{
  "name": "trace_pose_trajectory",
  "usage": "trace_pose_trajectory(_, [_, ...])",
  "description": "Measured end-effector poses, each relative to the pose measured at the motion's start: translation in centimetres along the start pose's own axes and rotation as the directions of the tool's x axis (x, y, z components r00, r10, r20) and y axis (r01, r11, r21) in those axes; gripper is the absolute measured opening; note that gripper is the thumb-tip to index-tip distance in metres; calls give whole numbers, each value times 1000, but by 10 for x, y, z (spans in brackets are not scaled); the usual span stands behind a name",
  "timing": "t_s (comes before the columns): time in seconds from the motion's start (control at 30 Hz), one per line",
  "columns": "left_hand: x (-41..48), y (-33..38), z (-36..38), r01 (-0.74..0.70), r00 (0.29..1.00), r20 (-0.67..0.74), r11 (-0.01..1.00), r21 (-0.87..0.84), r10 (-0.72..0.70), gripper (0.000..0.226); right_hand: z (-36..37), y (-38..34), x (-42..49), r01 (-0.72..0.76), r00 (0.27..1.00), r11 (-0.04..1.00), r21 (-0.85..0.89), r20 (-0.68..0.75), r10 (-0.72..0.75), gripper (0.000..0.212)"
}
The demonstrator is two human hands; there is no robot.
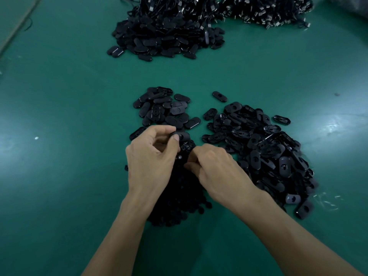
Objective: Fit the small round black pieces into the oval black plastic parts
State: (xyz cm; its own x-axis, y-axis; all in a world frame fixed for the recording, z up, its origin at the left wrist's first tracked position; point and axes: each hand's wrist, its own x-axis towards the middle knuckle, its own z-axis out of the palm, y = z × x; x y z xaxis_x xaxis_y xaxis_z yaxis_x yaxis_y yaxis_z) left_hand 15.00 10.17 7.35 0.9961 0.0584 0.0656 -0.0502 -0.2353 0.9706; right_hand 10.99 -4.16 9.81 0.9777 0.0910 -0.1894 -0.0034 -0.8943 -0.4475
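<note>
Oval black part (182, 135) pinched above heap of round pieces (179, 198); oval piles (264, 154) alongside.

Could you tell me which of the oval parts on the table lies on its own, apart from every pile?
The lone oval part on bare green mat, just beyond the right-hand pile; it touches nothing.

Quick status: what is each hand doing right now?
Left hand: closed, pinching an oval black plastic part between thumb and fingers.
Right hand: fingers curled down into the pile of small round black pieces; whether it holds one cannot be told.
</note>
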Motion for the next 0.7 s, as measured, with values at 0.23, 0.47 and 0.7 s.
trace_pose_trajectory(0.23, [1,0,0,15,1000,17,995,-94,-13,15,-6,7,-3,-5,994,923,386,-97,46,7])
trace_pose_trajectory(0.47, [2,-2,0,58,998,41,984,-170,-52,16,-12,16,-7,57,986,879,474,-166,26,9])
trace_pose_trajectory(0.7, [3,-2,0,76,997,41,977,-201,-69,14,-15,16,-8,61,979,860,506,-200,48,13])
